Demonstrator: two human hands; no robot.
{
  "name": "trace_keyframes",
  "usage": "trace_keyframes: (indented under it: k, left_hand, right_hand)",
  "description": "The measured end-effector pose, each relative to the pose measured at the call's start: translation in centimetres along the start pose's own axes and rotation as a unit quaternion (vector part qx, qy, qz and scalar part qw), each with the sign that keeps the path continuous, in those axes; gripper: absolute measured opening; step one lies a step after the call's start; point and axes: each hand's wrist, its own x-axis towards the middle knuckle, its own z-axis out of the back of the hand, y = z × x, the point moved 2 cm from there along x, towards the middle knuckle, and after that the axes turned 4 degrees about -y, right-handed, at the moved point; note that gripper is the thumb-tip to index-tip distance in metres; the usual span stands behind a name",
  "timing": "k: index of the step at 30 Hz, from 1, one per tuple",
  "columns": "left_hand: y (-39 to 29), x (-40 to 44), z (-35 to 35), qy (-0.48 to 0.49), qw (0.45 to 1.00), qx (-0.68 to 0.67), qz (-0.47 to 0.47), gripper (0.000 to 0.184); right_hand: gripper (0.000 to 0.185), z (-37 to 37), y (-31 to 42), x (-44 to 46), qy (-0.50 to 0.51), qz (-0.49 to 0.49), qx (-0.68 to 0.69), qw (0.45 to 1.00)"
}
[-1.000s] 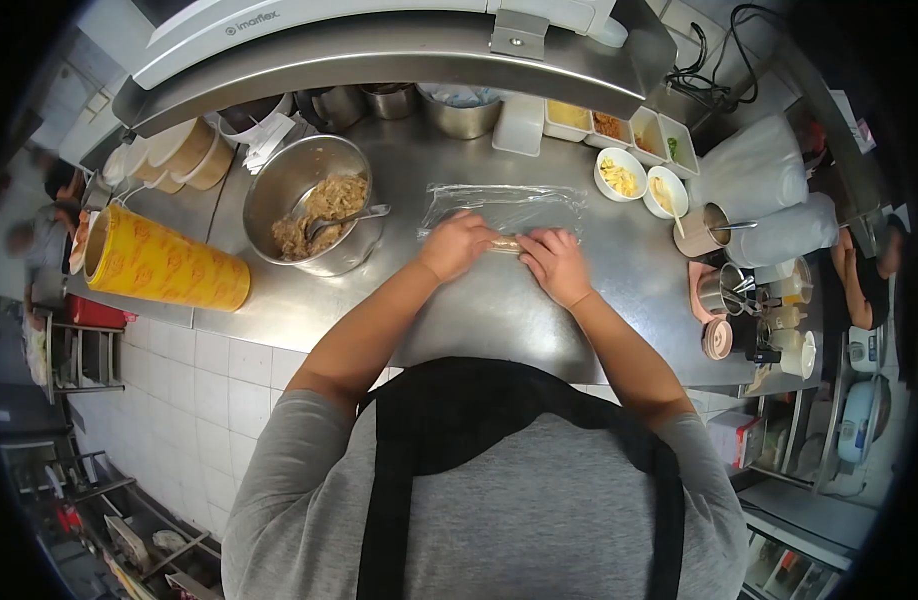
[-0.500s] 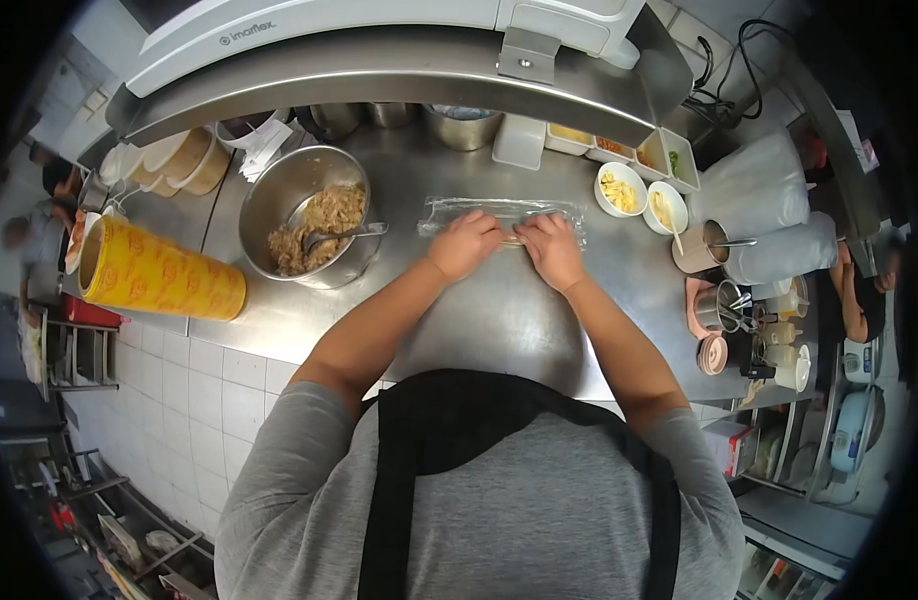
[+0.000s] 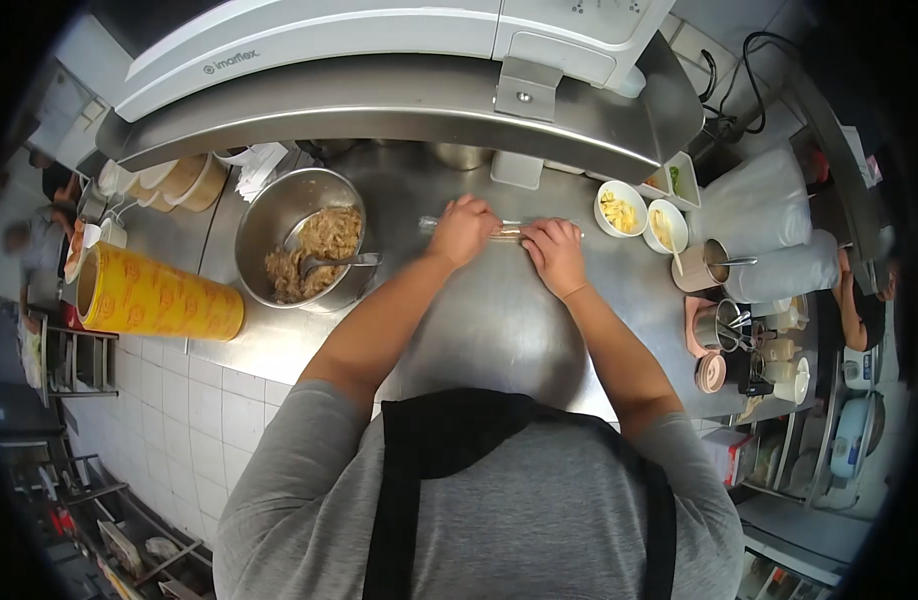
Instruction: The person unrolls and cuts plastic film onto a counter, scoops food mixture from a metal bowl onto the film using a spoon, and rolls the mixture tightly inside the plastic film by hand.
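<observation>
On the steel table [image 3: 479, 340] lies a thin roll wrapped in clear plastic film [image 3: 506, 231]. My left hand [image 3: 465, 230] is closed over the roll's left part, and my right hand [image 3: 556, 252] is closed over its right part. A short stretch of the roll shows between them, and film ends stick out past both hands. Left of my hands stands a steel bowl [image 3: 247, 232] with a brown mixture [image 3: 329, 235] and a spoon [image 3: 341, 261] in it.
A yellow patterned roll [image 3: 164, 295] lies at the left. Two white bowls [image 3: 620, 209] [image 3: 666, 226] of yellow food, steel cups [image 3: 714, 325] and plastic bags [image 3: 759, 200] stand right. A steel shelf [image 3: 399, 120] overhangs the back. People are partly visible at both sides.
The film that lay spread behind my hands has been wound up around the roll, and both hands have rolled slightly away from me. The view has tilted, showing more of the shelf.
</observation>
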Motion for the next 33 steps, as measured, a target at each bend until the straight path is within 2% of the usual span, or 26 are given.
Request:
trace_keyframes:
  k: [2, 5, 8, 11, 12, 14, 16, 19, 20, 23, 26, 29, 30, 32, 33]
  left_hand:
    - [0.2, 1.2, 0.6, -0.007, 0.998, 0.039, 0.040, 0.020]
    - [1.7, 2.6, 0.2, -0.084, 0.987, 0.088, 0.110, 0.022]
    - [3.5, 2.0, 0.7, -0.150, 0.980, 0.074, 0.109, 0.025]
    - [3.1, -1.0, 3.4, -0.184, 0.978, 0.076, 0.057, 0.025]
    - [4.0, -1.5, 3.4, -0.168, 0.983, 0.048, 0.054, 0.023]
    - [4.6, -3.4, 3.1, -0.131, 0.990, -0.010, 0.055, 0.019]
    - [4.3, -3.6, 3.2, -0.099, 0.992, -0.003, 0.076, 0.012]
    - [1.6, -5.4, 6.1, -0.069, 0.996, -0.008, 0.061, 0.007]
    - [0.3, -6.6, 7.3, -0.061, 0.997, -0.014, 0.049, 0.007]
    - [-3.2, -11.7, 9.7, 0.015, 0.997, -0.050, 0.060, 0.009]
    - [-4.0, -14.8, 7.9, 0.038, 0.997, 0.014, 0.060, 0.010]
    - [-4.0, -14.6, 6.3, -0.001, 0.994, 0.060, 0.089, 0.011]
    - [-3.9, -14.7, 6.6, 0.021, 0.992, 0.023, 0.121, 0.012]
    - [-3.0, -14.7, 8.2, 0.060, 0.981, -0.049, 0.180, 0.019]
    - [-3.2, -14.8, 9.1, 0.039, 0.986, -0.057, 0.148, 0.022]
  right_hand:
    - [0.024, -0.7, -0.6, 0.7, -0.002, -0.006, -0.015, 1.000]
    - [0.023, -1.8, -2.3, 2.3, 0.000, -0.035, -0.047, 0.998]
    - [0.028, -2.0, -4.8, 2.7, 0.022, -0.140, -0.076, 0.987]
    - [0.028, -0.1, -6.0, 1.6, 0.024, -0.100, 0.021, 0.995]
    - [0.027, 0.2, -6.0, 1.2, 0.017, -0.068, 0.016, 0.997]
    - [0.023, 0.3, -6.4, 0.7, 0.042, -0.086, 0.035, 0.995]
    - [0.015, 0.5, -6.3, 0.7, 0.034, -0.076, 0.016, 0.996]
    - [0.017, 4.5, -4.4, -0.7, 0.100, -0.194, 0.103, 0.970]
    - [0.020, 6.8, -2.9, -1.4, 0.151, -0.264, 0.161, 0.939]
    - [0.019, 10.4, 0.7, -6.2, 0.252, -0.320, 0.200, 0.891]
    - [0.021, 8.7, 2.9, -9.7, 0.246, -0.250, 0.020, 0.936]
    - [0.022, 7.7, 2.9, -10.0, 0.143, -0.330, 0.036, 0.932]
    - [0.017, 8.0, 2.8, -10.0, 0.146, -0.341, 0.057, 0.927]
    - [0.023, 8.0, 0.8, -11.4, 0.128, -0.343, 0.174, 0.914]
    - [0.028, 8.8, 1.3, -10.8, 0.118, -0.340, 0.231, 0.904]
